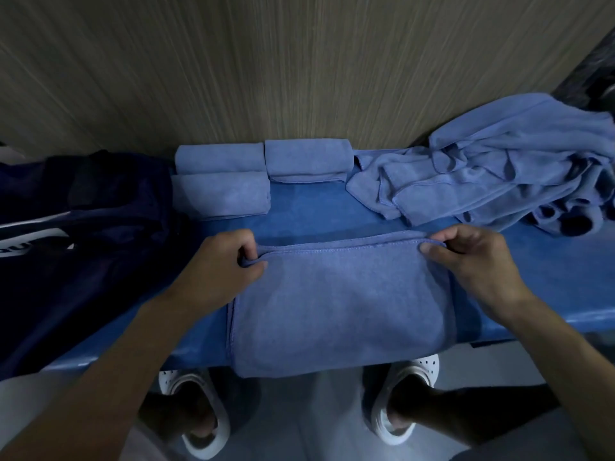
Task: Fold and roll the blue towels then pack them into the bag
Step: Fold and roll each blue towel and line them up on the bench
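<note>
Nearest us, below the table's front edge, our white shoes stand on the floor. Just beyond them the folded towel lies flat on the blue table, its near fold drooping a little over that edge.

With this towel as the centre of the dial, our left hand sits at 10 o'clock, thumb and curled fingers pinching the far left corner. Our right hand sits at 2 o'clock, pinching the far right corner the same way. Between our hands the stitched hems of two layers show along the far edge.

We judge the cloth light, soft and limp. It will sag wherever it is unsupported, and the layers may slide apart if we lift only one. So we take both layers together at the corners, and for rolling we would press across the whole width rather than at one spot.

At 9 o'clock the dark navy bag lies slumped on the table; we cannot tell whether its mouth is open. At 11 to 12 o'clock, three rolled towels sit together by the wall, apart from our towel. Farther out at 2 o'clock lies a heap of loose towels.
</note>
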